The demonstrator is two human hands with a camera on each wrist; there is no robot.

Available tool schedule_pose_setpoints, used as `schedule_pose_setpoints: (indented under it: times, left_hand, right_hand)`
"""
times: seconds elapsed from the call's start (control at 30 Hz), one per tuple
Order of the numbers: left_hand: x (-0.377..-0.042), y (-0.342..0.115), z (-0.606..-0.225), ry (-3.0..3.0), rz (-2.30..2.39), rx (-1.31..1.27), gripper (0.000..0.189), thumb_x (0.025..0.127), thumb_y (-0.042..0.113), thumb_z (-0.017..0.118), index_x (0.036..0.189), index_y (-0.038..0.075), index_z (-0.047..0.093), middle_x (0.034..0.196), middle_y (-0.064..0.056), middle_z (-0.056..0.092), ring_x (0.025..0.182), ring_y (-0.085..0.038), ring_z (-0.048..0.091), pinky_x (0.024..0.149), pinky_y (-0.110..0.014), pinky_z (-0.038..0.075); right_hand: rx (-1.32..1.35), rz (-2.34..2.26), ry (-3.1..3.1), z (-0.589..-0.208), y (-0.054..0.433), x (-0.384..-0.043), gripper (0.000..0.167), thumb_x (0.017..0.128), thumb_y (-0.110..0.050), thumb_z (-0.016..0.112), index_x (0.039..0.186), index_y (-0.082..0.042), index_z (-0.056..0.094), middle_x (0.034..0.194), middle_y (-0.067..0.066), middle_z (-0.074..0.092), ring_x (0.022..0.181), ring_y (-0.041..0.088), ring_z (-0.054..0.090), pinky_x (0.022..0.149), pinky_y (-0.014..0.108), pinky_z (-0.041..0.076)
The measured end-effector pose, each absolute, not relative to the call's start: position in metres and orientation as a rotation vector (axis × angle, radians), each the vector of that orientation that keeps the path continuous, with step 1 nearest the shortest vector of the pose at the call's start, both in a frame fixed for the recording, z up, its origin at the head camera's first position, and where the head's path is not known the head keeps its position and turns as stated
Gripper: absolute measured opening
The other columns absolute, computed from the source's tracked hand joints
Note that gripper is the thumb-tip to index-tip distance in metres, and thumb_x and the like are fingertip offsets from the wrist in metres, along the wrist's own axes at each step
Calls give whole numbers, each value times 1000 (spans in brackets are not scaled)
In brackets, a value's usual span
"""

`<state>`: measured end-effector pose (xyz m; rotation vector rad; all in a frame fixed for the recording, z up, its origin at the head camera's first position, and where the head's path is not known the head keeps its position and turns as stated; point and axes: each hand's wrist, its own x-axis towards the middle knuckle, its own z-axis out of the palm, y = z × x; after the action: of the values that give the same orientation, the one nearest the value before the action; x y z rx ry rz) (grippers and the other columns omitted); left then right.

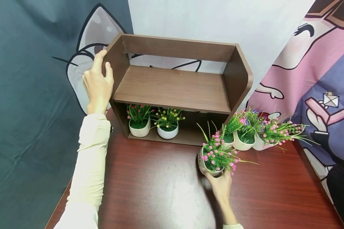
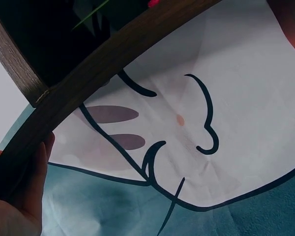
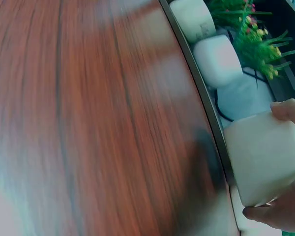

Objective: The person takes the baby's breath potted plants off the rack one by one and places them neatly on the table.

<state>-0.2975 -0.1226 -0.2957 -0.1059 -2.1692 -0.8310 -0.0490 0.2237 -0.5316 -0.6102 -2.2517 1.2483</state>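
Observation:
My left hand (image 1: 98, 82) grips the left side panel of a brown wooden shelf unit (image 1: 172, 84); in the left wrist view, thumb and fingers lie on either side of the panel's edge. My right hand (image 1: 221, 187) holds a white pot with an artificial pink-flowered plant (image 1: 216, 156), in front of the shelf's lower right. In the right wrist view, thumb and fingers span this white pot (image 3: 265, 155), and a shadow lies on the table beside it. Inside the lower compartment stand a pink-red-flowered potted plant (image 1: 139, 125) and a yellow-flowered potted plant (image 1: 167, 127).
Right of the shelf, several more potted plants, among them a blue-purple-flowered one (image 1: 245, 140) and a pink-flowered one (image 1: 265, 141), stand close together on the reddish-brown table (image 1: 149, 181). Printed cloths (image 1: 326, 79) hang behind and at both sides.

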Motion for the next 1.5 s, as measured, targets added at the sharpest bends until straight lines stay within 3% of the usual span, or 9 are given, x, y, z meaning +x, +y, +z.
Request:
schedule_pose_setpoints:
  times: [0.17, 0.27, 0.43, 0.63, 0.93, 1.13, 1.3, 1.5]
  left_hand:
    - [-296, -123, -297, -2176, -831, -110, 37, 97, 29, 42, 132, 26, 52, 89, -17, 67, 49, -20, 30, 52, -32, 23]
    - [-296, -125, -297, -2171, -832, -110, 36, 97, 28, 42, 132, 25, 53, 91, -17, 67, 49, -23, 33, 53, -34, 25]
    - [-296, -127, -298, -2156, -824, -104, 36, 97, 27, 43, 131, 25, 54, 109, -12, 65, 53, -29, 38, 56, -37, 29]
    - [-296, -129, -298, -2167, -825, -118, 37, 97, 29, 42, 132, 25, 53, 109, -12, 65, 52, -26, 36, 55, -36, 27]
    - [-295, -129, -297, -2169, -826, -112, 37, 97, 29, 41, 132, 25, 53, 113, -10, 64, 52, -25, 35, 55, -36, 27]
    - [-296, -128, -297, -2181, -823, -110, 37, 97, 28, 41, 133, 25, 52, 96, -16, 67, 49, -22, 31, 53, -34, 25]
    - [-298, -127, -297, -2183, -829, -120, 37, 97, 29, 41, 133, 24, 52, 103, -16, 66, 50, -24, 32, 54, -35, 26]
    - [-299, -125, -295, -2173, -838, -122, 37, 97, 28, 42, 132, 24, 53, 116, -9, 63, 54, -33, 42, 58, -39, 32]
  right_hand:
    - [-676, 1200, -2286, -531, 245, -39, 68, 62, -21, 85, 117, 6, 54, 112, 25, 58, 105, 39, 52, 89, 48, 36]
    - [-708, 1193, -2301, -529, 256, -36, 70, 64, -22, 84, 119, 5, 52, 115, 26, 56, 108, 40, 51, 91, 49, 35]
    - [-713, 1168, -2314, -531, 268, -35, 70, 64, -22, 84, 118, 6, 51, 114, 26, 56, 106, 41, 51, 89, 49, 35]
    - [-696, 1133, -2329, -538, 274, -35, 65, 62, -14, 83, 116, 5, 52, 108, 25, 59, 99, 37, 54, 83, 46, 37]
    - [-675, 1165, -2321, -543, 279, -41, 70, 65, -23, 84, 121, 5, 49, 114, 26, 56, 106, 41, 51, 88, 48, 35]
    - [-619, 1124, -2353, -544, 281, -43, 70, 66, -21, 82, 121, 8, 49, 114, 27, 55, 106, 41, 50, 91, 48, 34]
    - [-620, 1097, -2379, -543, 281, -42, 69, 68, -24, 81, 119, 10, 49, 110, 28, 54, 104, 43, 50, 89, 49, 34]
    - [-619, 1214, -2326, -535, 278, -31, 81, 68, -20, 83, 132, 3, 38, 123, 25, 51, 113, 38, 49, 92, 49, 34]
